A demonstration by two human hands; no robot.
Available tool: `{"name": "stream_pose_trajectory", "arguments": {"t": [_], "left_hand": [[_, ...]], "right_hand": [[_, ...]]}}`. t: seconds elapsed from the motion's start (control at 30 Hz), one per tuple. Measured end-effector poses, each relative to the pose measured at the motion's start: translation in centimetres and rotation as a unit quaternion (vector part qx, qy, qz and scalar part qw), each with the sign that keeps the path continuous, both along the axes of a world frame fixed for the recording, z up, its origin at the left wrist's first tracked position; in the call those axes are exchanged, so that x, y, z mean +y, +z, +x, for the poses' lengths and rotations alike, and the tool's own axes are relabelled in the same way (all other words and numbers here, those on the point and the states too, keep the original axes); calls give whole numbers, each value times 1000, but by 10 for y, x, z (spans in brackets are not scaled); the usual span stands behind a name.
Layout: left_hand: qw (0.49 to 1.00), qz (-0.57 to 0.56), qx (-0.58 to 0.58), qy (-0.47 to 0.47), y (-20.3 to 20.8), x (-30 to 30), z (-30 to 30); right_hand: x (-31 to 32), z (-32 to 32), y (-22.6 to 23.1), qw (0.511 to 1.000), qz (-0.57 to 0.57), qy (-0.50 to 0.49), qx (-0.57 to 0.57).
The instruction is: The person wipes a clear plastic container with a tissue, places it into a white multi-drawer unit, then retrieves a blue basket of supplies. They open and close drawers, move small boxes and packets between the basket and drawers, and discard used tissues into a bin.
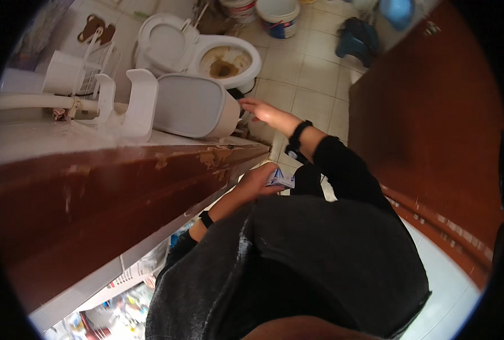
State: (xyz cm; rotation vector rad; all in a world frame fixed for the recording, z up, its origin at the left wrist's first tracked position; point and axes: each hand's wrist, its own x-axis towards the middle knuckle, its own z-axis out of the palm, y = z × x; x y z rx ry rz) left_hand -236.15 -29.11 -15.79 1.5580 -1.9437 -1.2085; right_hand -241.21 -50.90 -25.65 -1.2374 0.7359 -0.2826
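Observation:
My left hand (259, 180) is closed around a small white and blue box (281, 179), held low in front of me. My right hand (263, 110) reaches forward, fingers stretched out, to the right side of a white container with a grey face (189, 106) by the door frame. Its fingertips are at or very near the container's edge; I cannot tell whether they touch. Nothing shows in that hand. Just beyond the container is a white toilet (252, 62) with its lid raised and brown stains in the bowl.
A brown wooden door (427, 124) stands at the right, and a brown door frame (93, 187) runs along the left. White hooks (140, 105) jut out beside the container. Buckets (278, 22) and a dark blue stool (358, 42) stand farther back on the tiled floor (314, 73).

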Motion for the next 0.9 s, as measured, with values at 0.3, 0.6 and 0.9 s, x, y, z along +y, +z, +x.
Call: {"name": "stream_pose_trajectory", "arguments": {"t": [0.3, 0.6, 0.9], "left_hand": [[971, 9, -23, 238, -4, -21, -12], [947, -74, -54, 307, 4, -62, -8], [927, -98, -154, 329, 15, -116, 0]], "right_hand": [[-5, 143, -110, 958, 136, 236, -90], [-34, 29, -106, 985, 16, 109, 133], [-88, -22, -31, 874, 395, -58, -278]]}}
